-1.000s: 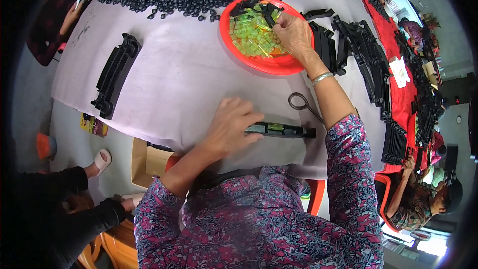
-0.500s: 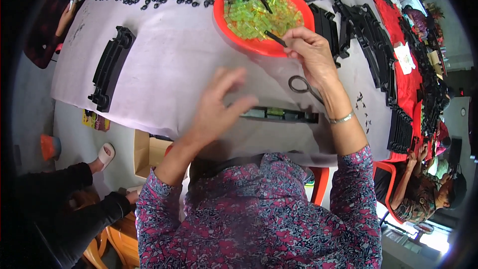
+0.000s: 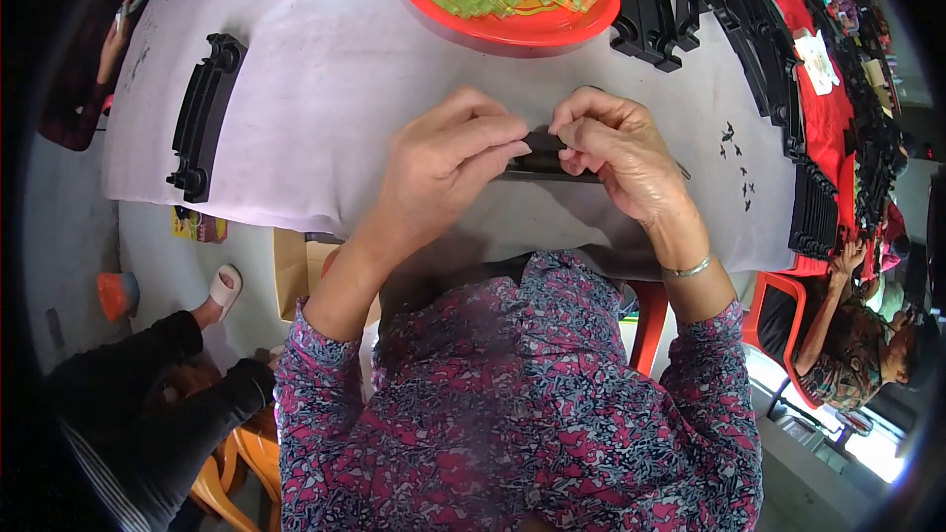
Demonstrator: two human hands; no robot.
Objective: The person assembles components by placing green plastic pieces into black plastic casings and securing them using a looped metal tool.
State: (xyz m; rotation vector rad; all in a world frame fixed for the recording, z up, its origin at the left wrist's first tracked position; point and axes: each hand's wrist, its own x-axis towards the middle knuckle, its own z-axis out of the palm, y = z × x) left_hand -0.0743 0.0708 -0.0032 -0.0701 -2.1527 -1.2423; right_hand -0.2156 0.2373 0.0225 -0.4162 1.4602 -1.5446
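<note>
Both your left hand [image 3: 448, 163] and right hand [image 3: 616, 148] pinch the black plastic strip [image 3: 545, 160] near the counter's [image 3: 345, 89] front edge. It looks light and stiff; hold its ends.

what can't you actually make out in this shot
- Head view: the middle of the black plastic strip, covered by the left hand and right hand.
- Red bowl: its far side cut off by the top edge.
- Small black bits on the cloth: too small to identify.
</note>
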